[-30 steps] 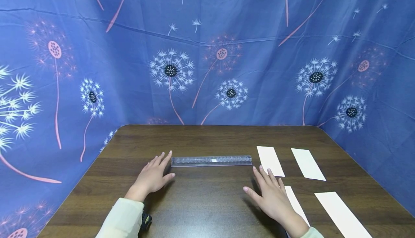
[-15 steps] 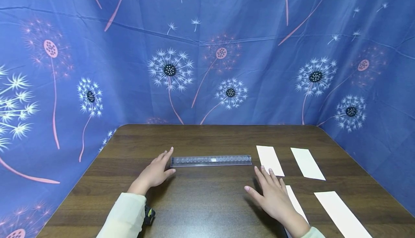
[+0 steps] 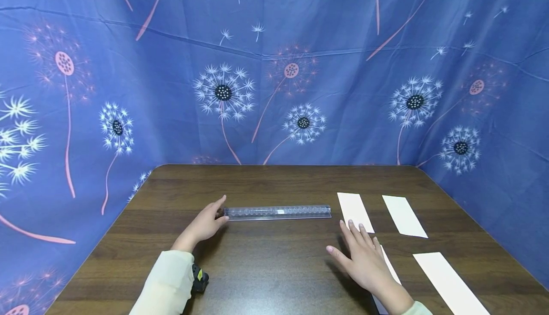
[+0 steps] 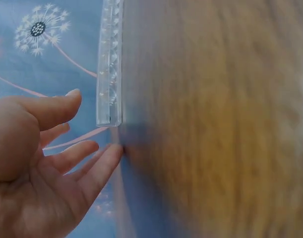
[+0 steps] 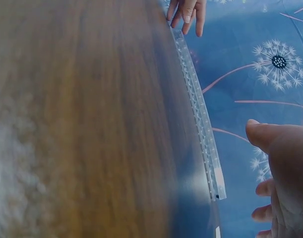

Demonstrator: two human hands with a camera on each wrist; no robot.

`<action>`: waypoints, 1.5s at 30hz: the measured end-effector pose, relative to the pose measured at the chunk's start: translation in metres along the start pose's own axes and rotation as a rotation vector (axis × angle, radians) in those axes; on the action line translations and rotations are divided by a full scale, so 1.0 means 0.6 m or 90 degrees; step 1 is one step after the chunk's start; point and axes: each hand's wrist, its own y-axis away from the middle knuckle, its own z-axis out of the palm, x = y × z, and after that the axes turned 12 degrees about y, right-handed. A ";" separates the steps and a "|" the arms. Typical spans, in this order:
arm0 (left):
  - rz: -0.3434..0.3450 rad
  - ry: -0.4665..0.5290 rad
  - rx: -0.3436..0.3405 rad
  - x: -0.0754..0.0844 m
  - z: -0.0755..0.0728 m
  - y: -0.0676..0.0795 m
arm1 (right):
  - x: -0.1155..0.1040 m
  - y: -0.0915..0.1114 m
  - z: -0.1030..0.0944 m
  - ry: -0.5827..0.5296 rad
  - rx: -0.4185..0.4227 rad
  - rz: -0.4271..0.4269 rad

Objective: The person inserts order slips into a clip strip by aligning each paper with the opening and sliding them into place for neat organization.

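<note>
A long, narrow, clear plastic strip-like case lies crosswise on the table, with a row of see-through bumps and a small white patch. At its left end is my left hand, thumb and fingers apart and loosely bent around that end. In the left wrist view the case end shows just beyond the left hand, with a small gap visible. My right hand hovers flat with spread fingers, right of the case and partly over a white paper piece. It holds nothing.
Several white paper rectangles lie at the right: one at the back, another beside it, and a longer one nearer the front. The brown wooden table meets a blue dandelion-print cloth behind and at both sides.
My left hand has turned slightly and its fingers have drawn in around the case's left end. My right hand has shifted only a little. The case and papers lie as before.
</note>
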 end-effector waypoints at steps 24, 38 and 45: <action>0.003 0.172 0.033 -0.017 0.003 -0.027 | 0.028 0.015 -0.013 -0.012 -0.020 0.032; -0.066 0.248 0.029 -0.036 -0.006 -0.047 | 0.065 0.031 -0.013 -0.039 -0.052 0.075; -0.070 0.267 0.027 -0.046 -0.009 -0.053 | 0.078 0.041 -0.015 -0.035 -0.059 0.090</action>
